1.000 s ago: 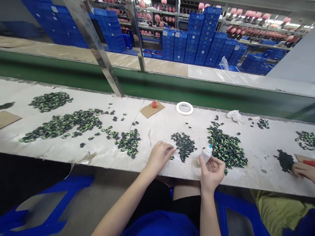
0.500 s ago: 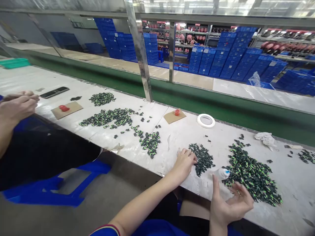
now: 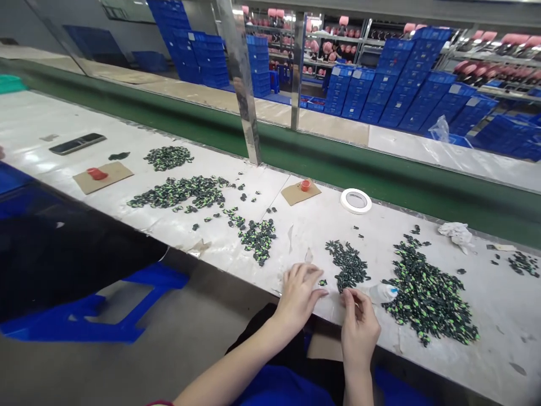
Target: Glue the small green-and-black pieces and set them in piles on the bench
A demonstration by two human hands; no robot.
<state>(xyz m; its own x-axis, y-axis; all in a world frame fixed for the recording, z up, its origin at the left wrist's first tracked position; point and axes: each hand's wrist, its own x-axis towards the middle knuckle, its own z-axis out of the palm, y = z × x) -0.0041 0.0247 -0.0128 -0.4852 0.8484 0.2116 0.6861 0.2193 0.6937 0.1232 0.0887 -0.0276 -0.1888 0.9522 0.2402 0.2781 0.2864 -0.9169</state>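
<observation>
Squeeze bottle (image 3: 382,292): lying beside green-flecked pile (image 3: 433,301).
Dark pile (image 3: 348,265): left of bottle.
Left hand (image 3: 298,293): left of bottle, grip apart beside loose piece (image 3: 323,282).
Right hand (image 3: 360,317): just left of bottle, grip nearly together, contents unclear.
Bottle risk: right-hand nudge could roll it, scattering pieces.

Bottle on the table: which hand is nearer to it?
Right. The right hand is right beside the base end of the bottle; the left hand is farther off to the left.

Grey floor (image 3: 211,316), blue stool (image 3: 84,332), stacked crates (image 3: 393,79), metal shelving (image 3: 364,42)
</observation>
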